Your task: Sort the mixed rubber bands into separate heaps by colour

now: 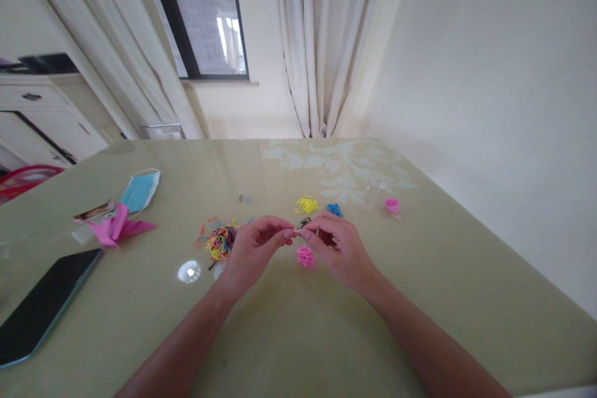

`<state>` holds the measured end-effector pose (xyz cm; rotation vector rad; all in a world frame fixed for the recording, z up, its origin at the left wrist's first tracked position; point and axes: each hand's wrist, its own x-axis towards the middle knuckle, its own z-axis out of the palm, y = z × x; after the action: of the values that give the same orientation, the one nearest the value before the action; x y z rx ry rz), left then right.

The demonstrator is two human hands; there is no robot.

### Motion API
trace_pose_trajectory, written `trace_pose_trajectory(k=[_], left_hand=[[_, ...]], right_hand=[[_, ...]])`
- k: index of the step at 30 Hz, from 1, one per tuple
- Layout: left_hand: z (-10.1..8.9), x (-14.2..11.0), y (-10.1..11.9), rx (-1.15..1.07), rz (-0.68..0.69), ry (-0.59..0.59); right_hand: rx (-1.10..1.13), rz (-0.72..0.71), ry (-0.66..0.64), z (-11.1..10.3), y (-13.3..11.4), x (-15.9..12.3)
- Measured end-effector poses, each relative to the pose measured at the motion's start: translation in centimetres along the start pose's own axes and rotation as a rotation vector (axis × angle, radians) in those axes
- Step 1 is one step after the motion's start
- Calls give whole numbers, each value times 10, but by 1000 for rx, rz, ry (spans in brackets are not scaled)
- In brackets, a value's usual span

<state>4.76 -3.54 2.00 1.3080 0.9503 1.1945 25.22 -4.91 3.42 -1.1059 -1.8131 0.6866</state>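
Note:
My left hand (pixel 259 245) and my right hand (pixel 338 245) meet above the middle of the table, fingertips nearly touching. Thumb and forefinger of each are pinched together. A tiny pale bit shows between the fingertips, too small to name. Left of my left hand, and partly behind it, lies a mixed heap of coloured rubber bands (pixel 220 241). Under and around my right hand are sorted piles: pink bands (pixel 306 255), yellow bands (pixel 306 204), blue bands (pixel 334 209) and a few black bands (pixel 305 222), partly covered by the fingers.
A black-screened phone (pixel 44 305) lies at the left of the table (pixel 289 348). Beyond it are a pink folded-paper bird (pixel 116 227) and a blue face mask (pixel 141 190). A small pink cup (pixel 392 205) stands at the right. A white wall (pixel 504 106) borders the right edge.

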Motion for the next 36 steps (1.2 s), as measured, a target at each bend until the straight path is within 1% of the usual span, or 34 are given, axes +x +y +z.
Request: trace_pose_trajectory(k=[3, 8, 11, 13, 16, 19, 22, 25, 27, 29, 32, 34, 36], left_hand=[[-3, 1, -1, 37, 27, 26], [-7, 2, 0, 76, 80, 88], [-7, 3, -1, 141, 128, 97], [-5, 4, -5, 232, 167, 68], [0, 6, -15, 408, 200, -8], [5, 6, -25, 534, 184, -80], [7, 5, -30, 675, 169, -135], [2, 8, -28, 835, 164, -191], [-6, 14, -24, 953, 153, -199], [-19, 22, -18, 1128, 119, -131], [-39, 34, -13, 1472, 14, 62], [-50, 38, -14, 1606, -64, 106], [-56, 39, -17, 1650, -103, 105]], right_hand=[[18, 0, -2, -1, 4, 3], [22, 19, 84, -5, 20, 9], [26, 30, 109, -7, 28, 13], [30, 39, 121, -8, 32, 15], [40, 61, 142, -9, 37, 18], [53, 77, 149, -9, 43, 21], [54, 80, 141, -10, 48, 23], [49, 79, 138, -9, 50, 24], [50, 78, 139, -9, 51, 24], [51, 76, 136, -8, 51, 24], [52, 72, 126, -8, 49, 23], [53, 70, 121, -8, 47, 23], [56, 68, 120, -9, 46, 22]])
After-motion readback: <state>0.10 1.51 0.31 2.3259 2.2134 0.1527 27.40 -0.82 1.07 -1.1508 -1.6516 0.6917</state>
